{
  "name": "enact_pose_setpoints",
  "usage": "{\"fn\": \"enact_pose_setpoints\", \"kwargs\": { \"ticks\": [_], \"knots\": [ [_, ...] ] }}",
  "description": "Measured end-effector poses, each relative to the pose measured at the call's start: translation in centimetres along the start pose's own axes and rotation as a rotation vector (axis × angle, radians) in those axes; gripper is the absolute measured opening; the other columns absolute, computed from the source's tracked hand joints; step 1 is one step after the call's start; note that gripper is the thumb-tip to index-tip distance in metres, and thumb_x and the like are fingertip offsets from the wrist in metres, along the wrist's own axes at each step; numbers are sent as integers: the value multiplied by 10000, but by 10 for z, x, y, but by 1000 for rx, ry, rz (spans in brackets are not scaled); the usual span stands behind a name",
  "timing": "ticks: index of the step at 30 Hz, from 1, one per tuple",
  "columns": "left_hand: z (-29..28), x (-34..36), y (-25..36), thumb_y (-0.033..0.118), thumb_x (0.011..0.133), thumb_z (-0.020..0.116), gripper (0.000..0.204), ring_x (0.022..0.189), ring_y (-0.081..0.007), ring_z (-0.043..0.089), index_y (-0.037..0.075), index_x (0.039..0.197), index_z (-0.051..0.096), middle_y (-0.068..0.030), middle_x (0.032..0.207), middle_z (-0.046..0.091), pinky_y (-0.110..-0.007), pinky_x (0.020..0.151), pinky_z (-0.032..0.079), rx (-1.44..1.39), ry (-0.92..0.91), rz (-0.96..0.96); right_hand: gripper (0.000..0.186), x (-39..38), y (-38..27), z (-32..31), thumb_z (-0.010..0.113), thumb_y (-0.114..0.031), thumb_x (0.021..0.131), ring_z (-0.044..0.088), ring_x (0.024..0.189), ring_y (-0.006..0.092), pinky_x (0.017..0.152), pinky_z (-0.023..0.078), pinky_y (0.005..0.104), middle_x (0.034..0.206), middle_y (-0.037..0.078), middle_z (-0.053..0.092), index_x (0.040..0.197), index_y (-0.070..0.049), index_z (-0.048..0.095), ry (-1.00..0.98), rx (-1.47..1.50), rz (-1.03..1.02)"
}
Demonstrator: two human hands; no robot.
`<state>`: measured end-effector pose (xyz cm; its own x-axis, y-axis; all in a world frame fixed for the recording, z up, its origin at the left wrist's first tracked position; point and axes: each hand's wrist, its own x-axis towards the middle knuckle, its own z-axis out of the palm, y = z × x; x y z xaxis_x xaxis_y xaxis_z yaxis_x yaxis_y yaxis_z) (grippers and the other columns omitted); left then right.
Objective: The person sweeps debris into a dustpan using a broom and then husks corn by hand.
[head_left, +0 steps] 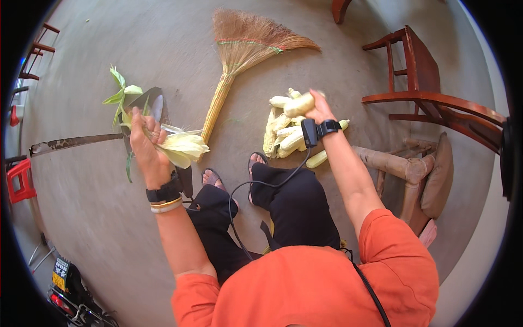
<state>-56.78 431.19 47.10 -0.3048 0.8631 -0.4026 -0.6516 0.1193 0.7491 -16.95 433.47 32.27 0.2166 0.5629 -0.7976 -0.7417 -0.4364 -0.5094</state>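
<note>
My left hand (pixel 146 143) is closed around a bunch of pale green corn husks (pixel 186 146), whose leaves stick out on both sides of the fist. In my right hand (pixel 320 109) is a husked, pale yellow ear of corn (pixel 298 106), held by one end. That hand is just above a pile of husked corn ears (pixel 291 140) on the floor, several of them lying across one another. Behind the left hand, partly hidden by it and the husks, is a dark dustpan-like thing (pixel 158 109) with a long, rusty flat bar (pixel 76 143) beside it.
A straw broom (pixel 223 92) lies between the two hands, its bristles farther off. On the right stand a reddish wooden chair (pixel 419 71) and a bamboo seat (pixel 406 166). A red plastic stool (pixel 20 181) is at far left. A black cable (pixel 234 207) runs from my right wrist.
</note>
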Motion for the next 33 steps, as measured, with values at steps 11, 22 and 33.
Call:
{"fn": "enact_pose_setpoints", "kwargs": {
  "ticks": [11,22,33],
  "knots": [
    [14,7,-31,255,925,530,290,434,-33,229,144,702,383,53,562,302,-189,373,221,83,-7,-97,470,106,78,-243,667,-21,689,602,898,264,750,500,393,1029,145,598,1119,74,502,539,-257,69],
    [-1,4,-35,254,898,570,235,431,-24,282,127,742,447,49,581,370,-185,377,234,236,91,-111,359,86,92,-81,682,-162,702,511,1057,300,906,426,365,1101,133,559,1056,-113,647,79,-1831,-562],
    [9,1,-35,261,926,529,267,445,-19,261,117,721,436,50,588,348,-183,394,229,339,120,-125,122,104,107,-66,692,-218,695,573,931,215,809,427,365,859,33,647,802,-161,707,-55,-2085,-591]
  ]
}}
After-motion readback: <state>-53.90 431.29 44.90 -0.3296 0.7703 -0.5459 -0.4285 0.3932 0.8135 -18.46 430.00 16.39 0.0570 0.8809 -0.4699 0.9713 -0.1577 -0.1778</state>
